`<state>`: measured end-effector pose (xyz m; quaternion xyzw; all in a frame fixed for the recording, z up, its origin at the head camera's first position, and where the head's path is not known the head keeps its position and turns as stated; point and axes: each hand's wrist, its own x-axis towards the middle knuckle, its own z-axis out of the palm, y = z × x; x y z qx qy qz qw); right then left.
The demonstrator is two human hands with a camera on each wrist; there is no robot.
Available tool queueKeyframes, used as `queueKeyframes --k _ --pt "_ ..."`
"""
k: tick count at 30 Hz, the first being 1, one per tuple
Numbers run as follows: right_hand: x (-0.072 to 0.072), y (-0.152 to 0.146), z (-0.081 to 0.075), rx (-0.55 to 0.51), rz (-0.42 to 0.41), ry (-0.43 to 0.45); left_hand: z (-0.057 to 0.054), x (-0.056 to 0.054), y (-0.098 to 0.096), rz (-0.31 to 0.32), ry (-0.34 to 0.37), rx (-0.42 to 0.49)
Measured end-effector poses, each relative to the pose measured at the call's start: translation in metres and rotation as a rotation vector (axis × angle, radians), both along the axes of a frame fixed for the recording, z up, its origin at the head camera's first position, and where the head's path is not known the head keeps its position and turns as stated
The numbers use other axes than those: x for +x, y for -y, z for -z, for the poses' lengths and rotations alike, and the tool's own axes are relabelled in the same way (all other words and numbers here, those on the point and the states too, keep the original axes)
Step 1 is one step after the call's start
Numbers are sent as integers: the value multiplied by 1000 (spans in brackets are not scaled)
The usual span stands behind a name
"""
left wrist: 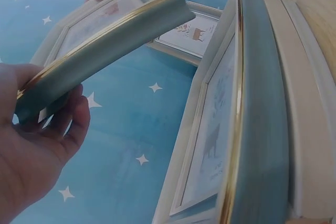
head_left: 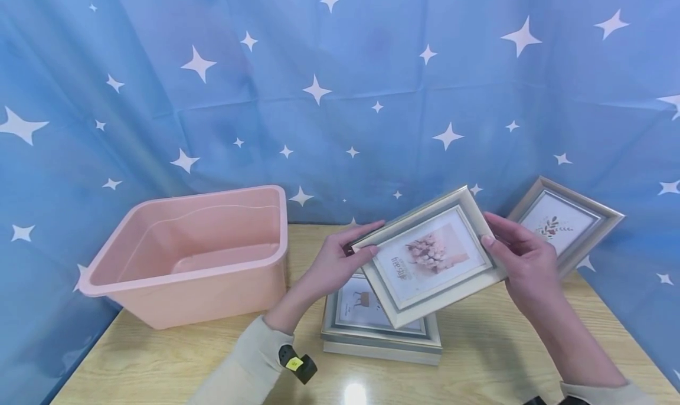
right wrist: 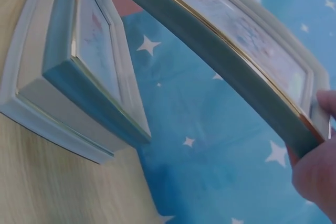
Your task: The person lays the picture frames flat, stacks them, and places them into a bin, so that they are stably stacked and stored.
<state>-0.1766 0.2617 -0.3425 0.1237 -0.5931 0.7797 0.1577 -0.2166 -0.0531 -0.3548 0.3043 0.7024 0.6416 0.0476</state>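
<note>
Both hands hold up one picture frame (head_left: pixel 425 257) with a pale border, a gold edge and a pink flower print, tilted above the table. The left hand (head_left: pixel 340 257) grips its left end, thumb on the front and fingers curled beneath, as the left wrist view shows. At the opposite end the right hand (head_left: pixel 523 263) pinches the frame, thumb on the face and fingers behind. Under it on the table lies a stack of picture frames (head_left: pixel 382 340); the top one carries a deer print, partly covered in the head view.
A pink plastic bin (head_left: pixel 212 299) stands at the left of the wooden table (head_left: pixel 175 363). Another picture frame (head_left: pixel 563 222) with a plant print leans at the back right, partly behind the right hand. A blue star-patterned curtain (head_left: pixel 372 51) hangs behind the table.
</note>
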Motion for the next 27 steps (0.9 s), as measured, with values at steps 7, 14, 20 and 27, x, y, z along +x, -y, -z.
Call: queueKeyframes --k 7,14,20,27 --pt "6 9 11 -44 40 84 1 1 1 -162 -58 -45" --pt "13 19 23 -78 -5 155 2 -2 0 -341 -81 20" --pt "21 31 31 94 56 270 5 -4 0 -439 4 50" --pt "33 43 38 516 239 348 16 -11 0 -489 48 26"
